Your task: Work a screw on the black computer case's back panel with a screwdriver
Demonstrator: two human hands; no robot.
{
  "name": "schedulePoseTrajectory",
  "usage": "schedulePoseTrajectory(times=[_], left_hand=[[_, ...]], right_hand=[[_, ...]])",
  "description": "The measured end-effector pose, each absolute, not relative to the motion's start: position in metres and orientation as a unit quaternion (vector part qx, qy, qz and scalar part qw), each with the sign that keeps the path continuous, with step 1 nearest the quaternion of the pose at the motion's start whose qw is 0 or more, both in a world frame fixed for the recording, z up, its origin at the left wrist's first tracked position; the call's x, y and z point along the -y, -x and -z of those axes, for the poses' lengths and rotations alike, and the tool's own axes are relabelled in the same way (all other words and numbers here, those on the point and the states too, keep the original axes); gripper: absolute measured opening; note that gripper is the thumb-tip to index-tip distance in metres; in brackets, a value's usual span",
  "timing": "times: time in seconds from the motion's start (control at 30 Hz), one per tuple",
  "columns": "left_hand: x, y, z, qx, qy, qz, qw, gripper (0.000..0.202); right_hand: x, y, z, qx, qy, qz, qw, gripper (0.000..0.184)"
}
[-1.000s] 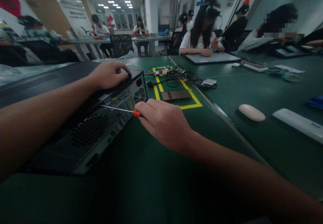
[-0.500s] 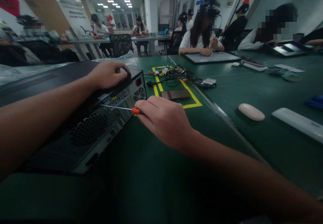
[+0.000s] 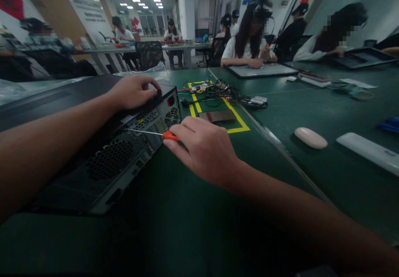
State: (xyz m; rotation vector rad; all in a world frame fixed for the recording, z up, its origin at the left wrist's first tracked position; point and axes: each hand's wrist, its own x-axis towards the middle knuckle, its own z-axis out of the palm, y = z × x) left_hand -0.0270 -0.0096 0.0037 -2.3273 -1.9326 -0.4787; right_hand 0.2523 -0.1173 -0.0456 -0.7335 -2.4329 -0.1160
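Observation:
A black desktop computer case (image 3: 102, 160) lies on its side on the green table (image 3: 193, 218), its rear panel with fan grille and ports facing me. My left hand (image 3: 134, 92) rests on the case's top edge, fingers curled over the corner. My right hand (image 3: 202, 148) grips an orange-handled screwdriver (image 3: 156, 134), its thin shaft pointing left with the tip against the rear panel.
A yellow-taped rectangle holds a flat dark device (image 3: 217, 116) and a tangle of cables (image 3: 218, 90). A white mouse (image 3: 311, 137) and white keyboard (image 3: 368, 153) lie to the right. Several other people sit at tables beyond.
My right hand has turned slightly on the screwdriver, showing a little more of the orange handle. The left hand and the case have stayed put.

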Motion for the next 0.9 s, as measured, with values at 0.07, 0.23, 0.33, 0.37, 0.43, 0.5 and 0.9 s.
schedulePoseTrajectory(times=[0.07,0.23,0.33,0.37,0.43,0.5,0.9], left_hand=[[0.0099,0.0264,-0.0043,0.632,0.759,0.153,0.042,0.05],[0.0103,0.0259,-0.0043,0.633,0.759,0.15,0.036,0.05],[0.0098,0.0263,-0.0035,0.631,0.759,0.158,0.034,0.052],[0.0096,0.0263,-0.0034,0.631,0.759,0.158,0.034,0.052],[0.0095,0.0262,-0.0034,0.633,0.758,0.155,0.032,0.053],[0.0094,0.0262,-0.0036,0.635,0.757,0.151,0.033,0.054],[0.0101,0.025,-0.0048,0.631,0.76,0.15,0.038,0.053]], right_hand=[[0.1181,-0.2507,0.0457,0.913,0.29,0.029,0.285,0.037],[0.119,-0.2495,0.0454,0.922,0.278,0.004,0.269,0.029],[0.1181,-0.2509,0.0446,0.927,0.268,0.026,0.261,0.029],[0.1175,-0.2515,0.0444,0.928,0.268,0.035,0.256,0.029],[0.1165,-0.2526,0.0442,0.928,0.269,0.048,0.252,0.031],[0.1157,-0.2533,0.0445,0.926,0.27,0.055,0.257,0.031],[0.1154,-0.2535,0.0442,0.921,0.276,0.064,0.269,0.028]])
